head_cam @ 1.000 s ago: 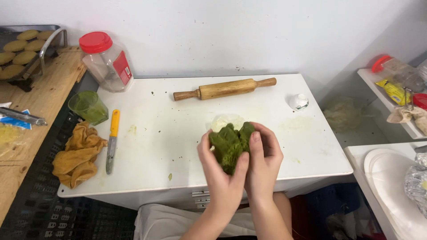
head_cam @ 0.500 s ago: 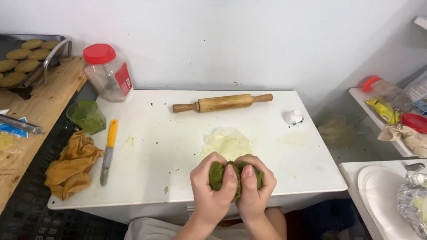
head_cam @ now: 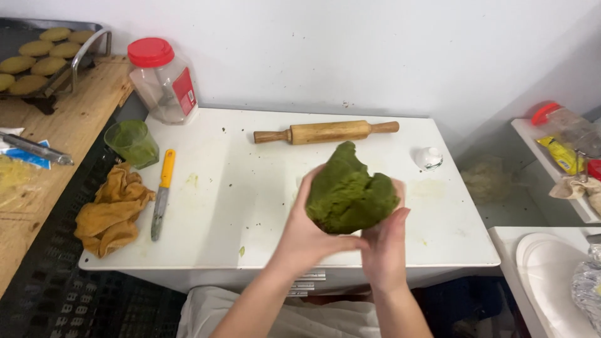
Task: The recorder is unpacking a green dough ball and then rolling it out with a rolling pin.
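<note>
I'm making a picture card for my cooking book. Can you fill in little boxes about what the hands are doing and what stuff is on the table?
Left hand: left hand cups the green dough from below and the side
Right hand: right hand grips the dough's lower right
Dough: one lumpy dark green ball, lifted above the white table
Behind dough: wooden rolling pin, lying flat
Table left: knife with yellow handle, orange cloth, green cup
Back left: clear jar with red lid
Far left: tray of round yellow patties

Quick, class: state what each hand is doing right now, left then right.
Left hand: closed around the green dough lump, cupping its left side.
Right hand: closed on the same lump, supporting it from beneath.
</note>
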